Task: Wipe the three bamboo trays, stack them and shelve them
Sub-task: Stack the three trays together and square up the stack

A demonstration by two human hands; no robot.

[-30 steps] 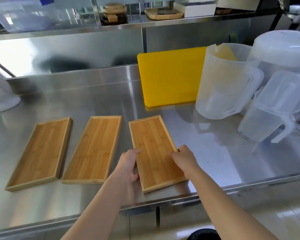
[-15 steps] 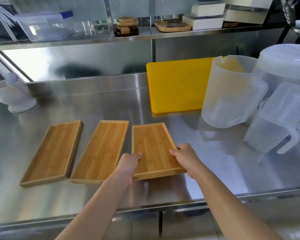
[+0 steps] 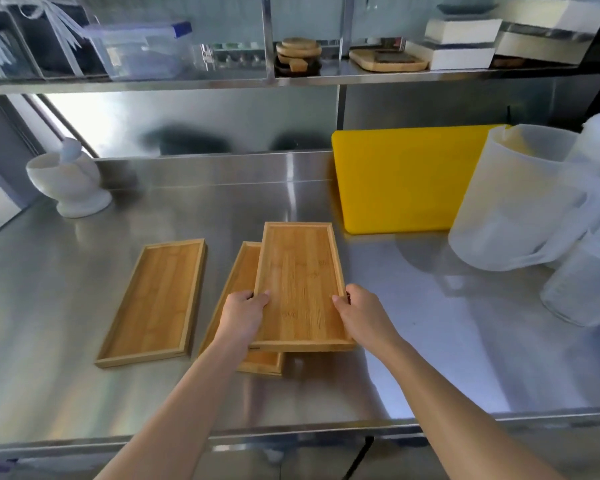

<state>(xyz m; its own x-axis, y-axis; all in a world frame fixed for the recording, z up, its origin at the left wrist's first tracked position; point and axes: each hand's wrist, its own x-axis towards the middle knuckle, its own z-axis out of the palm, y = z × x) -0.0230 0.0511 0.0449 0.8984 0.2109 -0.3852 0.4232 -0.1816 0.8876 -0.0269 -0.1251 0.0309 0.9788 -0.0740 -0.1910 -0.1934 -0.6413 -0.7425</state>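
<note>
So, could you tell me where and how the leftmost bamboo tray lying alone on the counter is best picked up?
Probably by its two long rims, near the end closest to you, one hand on each side. The leftmost tray lies flat on the steel counter, long and narrow, with raised edges and open space on both sides for fingers.

Steel counter [image 3: 84,393]: trays [image 3: 156,299], pitchers [image 3: 513,199], board [image 3: 399,181].

The one camera sits on the person's head, close in, and looks forward and down past both arms at the shiny tabletop [image 3: 430,323], with the shelf [image 3: 187,85] up behind it.
</note>
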